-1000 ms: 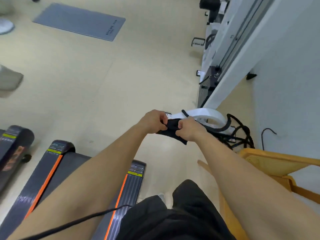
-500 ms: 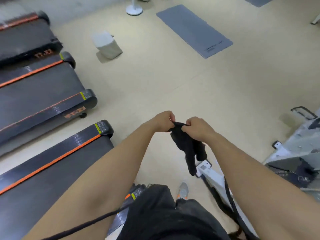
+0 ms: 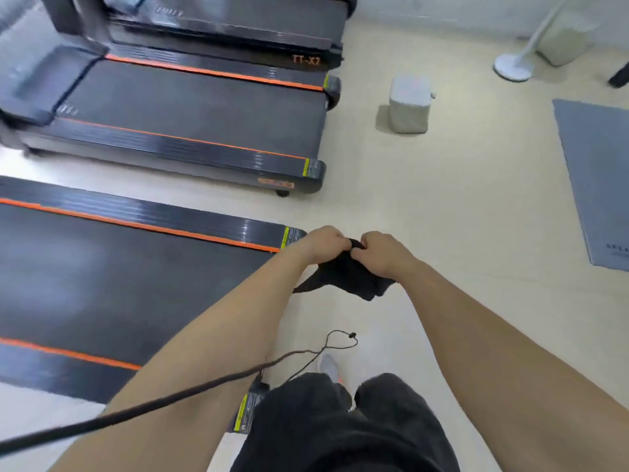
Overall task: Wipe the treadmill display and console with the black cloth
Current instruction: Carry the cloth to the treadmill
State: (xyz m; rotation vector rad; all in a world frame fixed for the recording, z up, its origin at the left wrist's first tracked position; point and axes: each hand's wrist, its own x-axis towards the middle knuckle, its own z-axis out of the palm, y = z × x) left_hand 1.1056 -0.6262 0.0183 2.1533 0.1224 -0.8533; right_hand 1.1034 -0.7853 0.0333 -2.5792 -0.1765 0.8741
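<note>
We record: left hand (image 3: pixel 323 245) and right hand (image 3: pixel 383 255), both closed in fists on the top edge of the black cloth (image 3: pixel 350 277), knuckles nearly touching, the cloth hanging bunched below them over the pale floor (image 3: pixel 442 206). Nearest treadmill (image 3: pixel 129 264) lies left of our hands, a second treadmill (image 3: pixel 194 120) beyond it; no display or console visible. Also noted: grey mat (image 3: pixel 599 178) at right, small pale block (image 3: pixel 409 103), white stand base (image 3: pixel 512 67).

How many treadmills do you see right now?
3. Nearest treadmill runs along the left beside the hands; the middle treadmill lies beyond it; the far treadmill is cut off at the top edge. More may sit outside the frame.
</note>
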